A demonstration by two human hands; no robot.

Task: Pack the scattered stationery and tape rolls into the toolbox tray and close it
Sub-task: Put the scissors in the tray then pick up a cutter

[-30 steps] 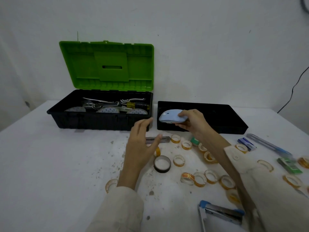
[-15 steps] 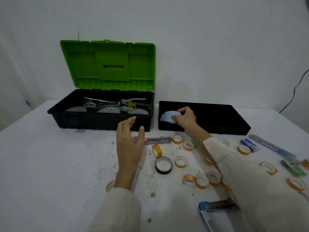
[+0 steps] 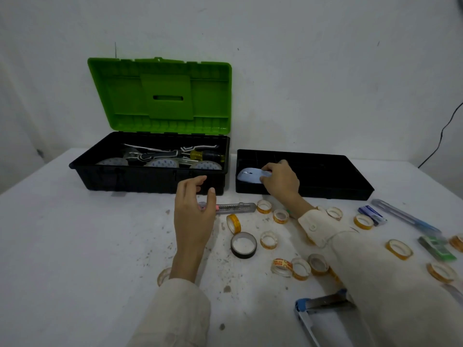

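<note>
The black toolbox [image 3: 155, 181] stands open at the back left, its green lid [image 3: 160, 96] upright and tools inside. To its right lies the separate black tray [image 3: 325, 189]. My right hand [image 3: 280, 181] holds a pale blue computer mouse [image 3: 250, 175] in the tray's left end. My left hand [image 3: 194, 211] hovers with relaxed fingers and holds nothing, just above a grey utility knife [image 3: 235, 207]. Several small yellow tape rolls [image 3: 268, 239] and one black-rimmed roll [image 3: 243, 245] are scattered on the white table.
At the right lie a blue eraser box [image 3: 372, 215], a clear pen [image 3: 406, 217], a green staple box [image 3: 436, 247] and more tape rolls [image 3: 398, 249]. A blue-and-metal stapler [image 3: 323, 309] sits near the front edge. A black cable [image 3: 443, 131] hangs on the right wall.
My right hand carried the mouse from above the tray's front rim down into its left end. My left hand drifted slightly left and away from me, fingers spread.
</note>
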